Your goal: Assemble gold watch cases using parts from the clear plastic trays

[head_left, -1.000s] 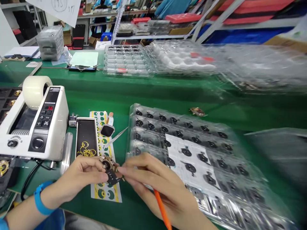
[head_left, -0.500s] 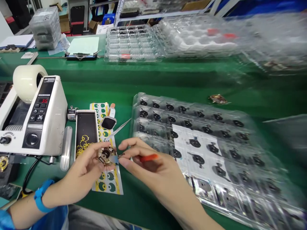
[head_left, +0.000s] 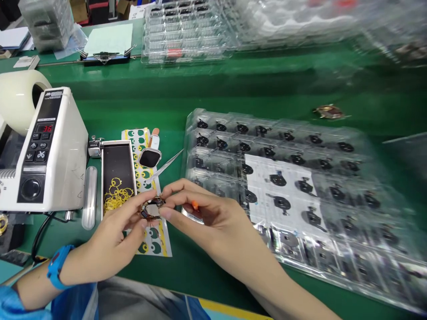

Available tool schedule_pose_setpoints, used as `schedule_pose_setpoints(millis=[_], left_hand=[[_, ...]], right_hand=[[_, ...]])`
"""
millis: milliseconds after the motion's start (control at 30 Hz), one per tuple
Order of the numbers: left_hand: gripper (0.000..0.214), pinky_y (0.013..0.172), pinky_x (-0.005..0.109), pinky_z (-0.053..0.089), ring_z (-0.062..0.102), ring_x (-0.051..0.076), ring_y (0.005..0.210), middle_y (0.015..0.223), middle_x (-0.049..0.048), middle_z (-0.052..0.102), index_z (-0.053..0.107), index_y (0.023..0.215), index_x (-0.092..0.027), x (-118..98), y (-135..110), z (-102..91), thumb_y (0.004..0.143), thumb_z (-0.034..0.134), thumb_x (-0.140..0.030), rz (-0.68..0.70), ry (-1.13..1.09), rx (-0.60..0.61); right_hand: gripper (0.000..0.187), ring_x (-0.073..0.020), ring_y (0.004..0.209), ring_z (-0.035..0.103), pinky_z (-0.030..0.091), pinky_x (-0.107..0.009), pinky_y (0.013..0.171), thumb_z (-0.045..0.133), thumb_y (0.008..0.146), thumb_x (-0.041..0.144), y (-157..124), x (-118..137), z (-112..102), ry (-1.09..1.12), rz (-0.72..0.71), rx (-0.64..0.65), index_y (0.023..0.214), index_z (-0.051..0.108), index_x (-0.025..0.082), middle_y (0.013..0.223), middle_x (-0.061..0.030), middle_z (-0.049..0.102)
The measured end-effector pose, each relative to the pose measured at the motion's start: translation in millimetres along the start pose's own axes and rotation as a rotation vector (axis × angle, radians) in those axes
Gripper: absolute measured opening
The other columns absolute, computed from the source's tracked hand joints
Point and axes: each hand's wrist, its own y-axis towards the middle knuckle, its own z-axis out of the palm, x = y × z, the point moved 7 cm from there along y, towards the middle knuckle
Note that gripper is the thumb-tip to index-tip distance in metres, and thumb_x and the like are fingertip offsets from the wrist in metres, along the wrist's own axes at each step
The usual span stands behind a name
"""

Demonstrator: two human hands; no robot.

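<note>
Both my hands meet low at the centre: left thumb and fingers of my left hand [head_left: 113, 233] grasp a small round part [head_left: 156, 202] with a metallic rim, and the thumb and forefinger of my right hand [head_left: 213, 218] come against its right edge; whether they pinch it or only touch it, I can't tell. Among the curled fingers of that right hand I hold an orange item [head_left: 195, 205], of which only one end shows. Around my left wrist is a blue band [head_left: 60, 266]. The round part is up in my fingertips, over a white sheet [head_left: 155, 249] with round cut-outs and yellow outlines, which lies on the green bench [head_left: 187, 262]. On the sheet's far half sit a smartwatch [head_left: 150, 158] and, just beside it, a silver pointed tool [head_left: 167, 166]. Left of the sheet is a shallow black-floored box [head_left: 118, 162] with a heap of yellow rings [head_left: 116, 198], then a clear tube [head_left: 89, 200] and a white tape dispenser [head_left: 71, 155] reading 36. To my right spreads a clear tray [head_left: 213, 166] of black round parts [head_left: 277, 178], a printed paper [head_left: 267, 213] showing among them. Beyond it lies another metallic piece [head_left: 329, 112]; at the back, a clipboard [head_left: 108, 42].
</note>
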Motion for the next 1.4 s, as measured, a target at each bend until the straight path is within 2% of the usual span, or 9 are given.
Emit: schedule_pose_setpoints(millis=[433, 600, 800, 900, 1000, 1133, 1267, 1333, 1400], left_hand=[[0.041, 0.093, 0.032, 0.052, 0.056, 0.013, 0.073, 0.089, 0.0007, 0.058, 0.052, 0.128, -0.033, 1, 1, 3.1, 0.094, 0.043, -0.013, -0.010, -0.158, -0.003], [0.034, 0.073, 0.023, 0.054, 0.054, 0.011, 0.064, 0.078, -0.0014, 0.058, 0.056, 0.121, -0.030, 0, 5, 4.2, 0.092, 0.049, -0.013, 0.018, -0.161, -0.072], [0.015, 0.055, 0.015, 0.048, 0.052, 0.008, 0.055, 0.063, -0.0043, 0.053, 0.062, 0.100, -0.022, 0, 10, -4.1, 0.087, 0.057, -0.014, 0.039, -0.226, -0.317], [0.011, 0.058, 0.016, 0.053, 0.052, 0.007, 0.052, 0.059, -0.0064, 0.051, 0.061, 0.096, -0.021, 0, 11, -2.9, 0.086, 0.060, -0.016, 0.014, -0.338, -0.313], [0.010, 0.063, 0.020, 0.057, 0.058, 0.009, 0.055, 0.061, -0.0057, 0.056, 0.061, 0.095, -0.020, -2, 12, -3.0, 0.086, 0.061, -0.017, 0.017, -0.370, -0.294], [0.012, 0.064, 0.020, 0.055, 0.065, 0.012, 0.067, 0.075, 0.0000, 0.068, 0.063, 0.096, -0.020, -7, 13, -6.7, 0.088, 0.055, -0.016, 0.034, -0.173, -0.244], [0.018, 0.069, 0.024, 0.048, 0.061, 0.015, 0.076, 0.079, 0.0021, 0.067, 0.070, 0.081, -0.019, -26, 12, -17.7, 0.079, 0.056, -0.008, 0.201, 0.216, -0.306], [0.014, 0.063, 0.024, 0.046, 0.058, 0.014, 0.069, 0.070, 0.0005, 0.063, 0.067, 0.071, -0.018, -29, 13, -24.8, 0.072, 0.059, -0.007, 0.189, 0.198, -0.377], [0.008, 0.053, 0.021, 0.042, 0.054, 0.012, 0.058, 0.061, -0.0018, 0.059, 0.060, 0.065, -0.017, -18, 16, -26.4, 0.068, 0.063, -0.011, 0.036, -0.002, -0.364]], right_hand=[[0.017, -0.0152, 0.074, 0.062, 0.050, -0.025, 0.063, 0.060, 0.084, 0.018, -2, 8, 1, -0.144, -0.095, -0.064, 0.068, 0.065, 0.022, 0.082, -0.0027, 0.065], [0.015, -0.0153, 0.073, 0.063, 0.050, -0.026, 0.061, 0.060, 0.083, 0.014, -5, 10, 4, -0.215, -0.139, -0.110, 0.070, 0.062, 0.022, 0.081, -0.0019, 0.066], [0.013, -0.0170, 0.078, 0.064, 0.052, -0.027, 0.064, 0.058, 0.085, 0.011, -13, 15, 10, -0.345, -0.341, -0.241, 0.081, 0.052, 0.021, 0.083, -0.0034, 0.062], [0.008, -0.0166, 0.076, 0.062, 0.050, -0.026, 0.060, 0.057, 0.089, 0.016, -12, 14, 13, -0.385, -0.354, -0.204, 0.092, 0.052, 0.020, 0.086, -0.0047, 0.060], [0.012, -0.0144, 0.071, 0.058, 0.048, -0.025, 0.059, 0.054, 0.091, 0.014, -8, 14, 17, -0.319, -0.328, -0.098, 0.081, 0.050, 0.020, 0.080, -0.0021, 0.057], [0.020, -0.0119, 0.064, 0.054, 0.046, -0.023, 0.055, 0.052, 0.087, 0.009, -3, 15, 14, -0.246, -0.337, -0.115, 0.073, 0.045, 0.021, 0.074, -0.0001, 0.054], [0.011, -0.0161, 0.072, 0.062, 0.050, -0.026, 0.057, 0.054, 0.087, 0.009, -13, 27, 12, -0.385, -0.548, -0.201, 0.083, 0.053, 0.020, 0.078, -0.0041, 0.061], [0.009, -0.0157, 0.067, 0.062, 0.049, -0.025, 0.051, 0.059, 0.086, 0.012, -27, 36, 9, -0.462, -0.691, -0.271, 0.089, 0.056, 0.021, 0.078, -0.0045, 0.064], [0.009, -0.0125, 0.056, 0.058, 0.044, -0.024, 0.044, 0.061, 0.085, 0.013, -44, 45, 8, -0.502, -0.841, -0.310, 0.089, 0.060, 0.022, 0.072, -0.0021, 0.065]])
